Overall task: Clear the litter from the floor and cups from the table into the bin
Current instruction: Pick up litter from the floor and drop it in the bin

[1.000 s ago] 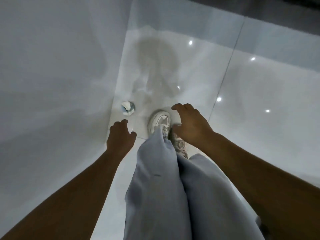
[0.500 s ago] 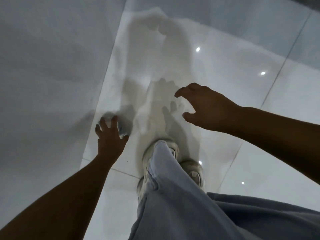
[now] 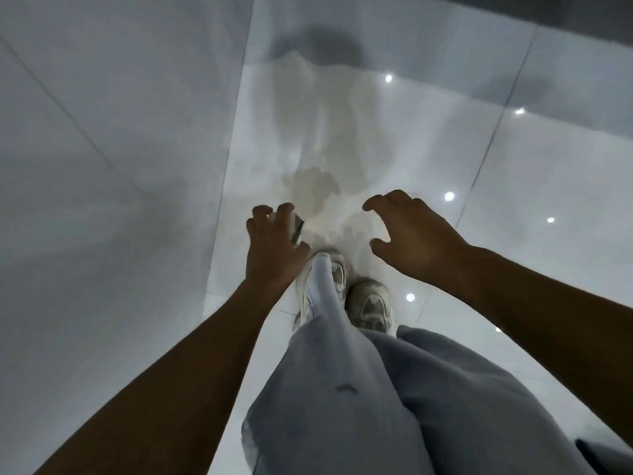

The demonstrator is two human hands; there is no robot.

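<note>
Litter, small crumpled silvery-dark scrap (image 3: 297,228) | gripped in your left hand (image 3: 274,248), fingers curled round it, above glossy white tiled floor (image 3: 428,138) | your right hand (image 3: 416,234) holds nothing, fingers apart, loosely bent | white sneakers (image 3: 368,303) below

No readable text, labels, brands or numbers anywhere. Litter piece (image 3: 297,228) gripped in the left hand (image 3: 274,248) shows no legible print; shoes (image 3: 368,305) below the grip show no readable logo.
</note>
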